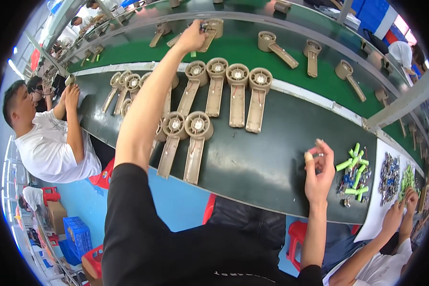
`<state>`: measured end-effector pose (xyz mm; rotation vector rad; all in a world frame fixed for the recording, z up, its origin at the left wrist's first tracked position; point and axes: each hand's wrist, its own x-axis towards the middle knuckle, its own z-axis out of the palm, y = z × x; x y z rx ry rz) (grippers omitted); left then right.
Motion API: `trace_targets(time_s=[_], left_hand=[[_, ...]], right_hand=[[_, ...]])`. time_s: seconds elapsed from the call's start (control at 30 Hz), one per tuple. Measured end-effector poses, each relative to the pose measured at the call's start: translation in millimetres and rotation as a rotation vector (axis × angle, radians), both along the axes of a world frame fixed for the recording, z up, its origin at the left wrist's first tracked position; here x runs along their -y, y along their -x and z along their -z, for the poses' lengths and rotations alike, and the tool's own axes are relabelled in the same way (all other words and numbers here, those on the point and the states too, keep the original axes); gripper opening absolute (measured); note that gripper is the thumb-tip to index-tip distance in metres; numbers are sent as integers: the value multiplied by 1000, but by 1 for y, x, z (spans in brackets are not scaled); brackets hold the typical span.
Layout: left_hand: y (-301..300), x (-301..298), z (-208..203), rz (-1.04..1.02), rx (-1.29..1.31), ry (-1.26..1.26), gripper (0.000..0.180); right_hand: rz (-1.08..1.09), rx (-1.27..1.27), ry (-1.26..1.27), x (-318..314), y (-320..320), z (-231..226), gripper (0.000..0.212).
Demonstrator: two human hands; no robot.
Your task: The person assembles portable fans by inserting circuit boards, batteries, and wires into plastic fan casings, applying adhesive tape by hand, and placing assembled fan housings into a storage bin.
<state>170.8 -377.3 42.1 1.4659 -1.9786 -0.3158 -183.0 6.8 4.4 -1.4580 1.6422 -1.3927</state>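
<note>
My left hand (191,39) is stretched out over the green belt, its fingers closed at a beige fan housing (216,27) with a round head and a flat handle. A small dark thing shows by the fingertips; I cannot make out what it is. Above the dark table, my right hand (319,177) is raised with its fingers loosely bent and apart, with nothing seen in it. A pale cover sits on the thumb tip. Beside it lies a pile of green battery cells (356,164) with small parts. Several fan housings (238,93) with red wires stand in rows between my arms.
More housings (312,59) lie along the green belt (252,64). A pale rail (314,97) divides belt from table, and a grey post (395,105) rises at the right. Co-workers sit at left (52,143) and lower right (376,262), near circuit boards (389,177) on white sheeting.
</note>
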Motion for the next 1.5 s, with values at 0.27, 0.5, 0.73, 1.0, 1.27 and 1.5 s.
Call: trace_targets(time_s=[0.27, 0.5, 0.73, 1.0, 1.27, 1.5], left_hand=[[-47, 42, 13, -48, 121, -71, 65], [-106, 69, 24, -393, 744, -34, 54], [-150, 113, 41, -689, 736, -58, 46], [-220, 101, 28, -647, 762, 47, 23], [-32, -148, -92, -182, 322, 126, 19], [54, -382, -69, 160, 258, -260, 41]], right_hand=[[14, -49, -120, -1, 4, 6, 42], [20, -91, -191, 4, 6, 10, 42], [108, -83, -254, 9, 4, 7, 39], [129, -63, -207, 17, -2, 9, 36], [23, 6, -256, 15, -9, -6, 31], [-112, 235, -153, 20, -26, -23, 28]])
